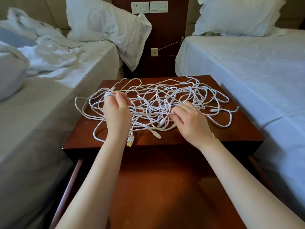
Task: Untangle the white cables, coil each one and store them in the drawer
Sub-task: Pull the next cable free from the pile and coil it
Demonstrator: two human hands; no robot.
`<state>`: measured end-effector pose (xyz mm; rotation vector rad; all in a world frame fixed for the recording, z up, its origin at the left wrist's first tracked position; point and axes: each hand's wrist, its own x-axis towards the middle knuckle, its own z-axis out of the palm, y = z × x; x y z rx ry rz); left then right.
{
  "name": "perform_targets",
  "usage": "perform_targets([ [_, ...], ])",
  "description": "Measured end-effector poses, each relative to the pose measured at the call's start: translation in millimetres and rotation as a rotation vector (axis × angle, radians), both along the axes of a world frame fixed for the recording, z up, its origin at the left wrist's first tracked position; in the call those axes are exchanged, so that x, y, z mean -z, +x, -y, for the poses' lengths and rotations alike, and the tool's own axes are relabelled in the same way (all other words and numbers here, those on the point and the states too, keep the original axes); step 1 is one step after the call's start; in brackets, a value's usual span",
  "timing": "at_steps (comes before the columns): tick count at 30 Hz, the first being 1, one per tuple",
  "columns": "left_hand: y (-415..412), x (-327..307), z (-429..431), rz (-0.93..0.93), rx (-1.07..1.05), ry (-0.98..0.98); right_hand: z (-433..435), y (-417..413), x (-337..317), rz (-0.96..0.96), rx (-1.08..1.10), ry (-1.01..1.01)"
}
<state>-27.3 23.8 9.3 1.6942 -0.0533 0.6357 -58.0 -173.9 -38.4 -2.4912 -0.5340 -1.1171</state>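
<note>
The white cables [153,114] lay in one loose tangle spread across most of the top of the wooden desk [244,129], with a few loops hanging past its left edge. A flat gold-tipped USB plug [130,140] lay at the front edge, and a small connector [157,135] lay just to its right.

The left hand [116,113] was over the left part of the tangle. Its grip was closed on the cable, with several turns wound round the fingers. The right hand [189,121] was over the middle-right. Its grip was narrow, pinching a single strand that ran taut between the two hands.

Below the desk top the drawer [156,182] stood pulled out under both forearms, its brown bottom showing.

A bed with rumpled white linen [49,66] stood to the left and a smoothly made bed [255,71] to the right, each with a white pillow at its head. On the dark wall panel behind the desk sat a row of white sockets and switches [149,7].
</note>
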Motion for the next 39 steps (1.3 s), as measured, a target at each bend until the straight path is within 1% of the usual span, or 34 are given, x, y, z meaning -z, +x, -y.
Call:
perform_targets([
  [2, -3, 0, 2, -0.059, -0.010, 0.240, 0, -1, -1, 0.074, -0.001, 0.001],
  [4, -6, -1, 7, -0.094, 0.025, 0.365, 0, -2, -2, 0.140, 0.003, 0.024],
  [6, -9, -3, 12, -0.141, 0.097, 0.419, 1, -2, -3, 0.178, 0.011, 0.064],
  [9, -14, -6, 17, -0.208, 0.246, 0.446, 2, -1, -11, 0.182, -0.007, 0.155],
  [12, -21, -11, 22, -0.248, 0.394, 0.365, 0, -1, -22, 0.174, -0.038, 0.222],
  [15, -29, -13, 26, -0.311, 0.561, 0.254, 1, -1, -28, 0.157, -0.023, 0.215],
  [17, -32, -14, 27, -0.338, 0.661, 0.218, 3, -2, -31, 0.155, -0.019, 0.221],
  [20, -36, -16, 29, -0.343, 0.809, 0.233, 5, -1, -35, 0.147, -0.002, 0.217],
  [25, -45, -23, 30, -0.411, 1.029, 0.331, 8, -3, -38, 0.116, -0.023, 0.211],
  [28, -46, -24, 25, -0.450, 1.192, 0.294, 4, -3, -39, 0.070, -0.091, 0.201],
  [31, -45, -28, 20, -0.428, 1.341, 0.187, -3, -9, -40, -0.024, -0.170, 0.251],
  [34, -43, -31, 18, -0.386, 1.392, 0.067, -15, -11, -38, -0.130, -0.246, 0.247],
  [36, -43, -32, 16, -0.348, 1.424, -0.022, -25, -12, -36, -0.105, -0.270, 0.226],
  [37, -42, -32, 16, -0.339, 1.436, -0.063, -30, -12, -35, -0.128, -0.257, 0.255],
  [39, -41, -32, 14, -0.327, 1.425, -0.112, -37, -15, -33, -0.271, -0.211, 0.359],
])
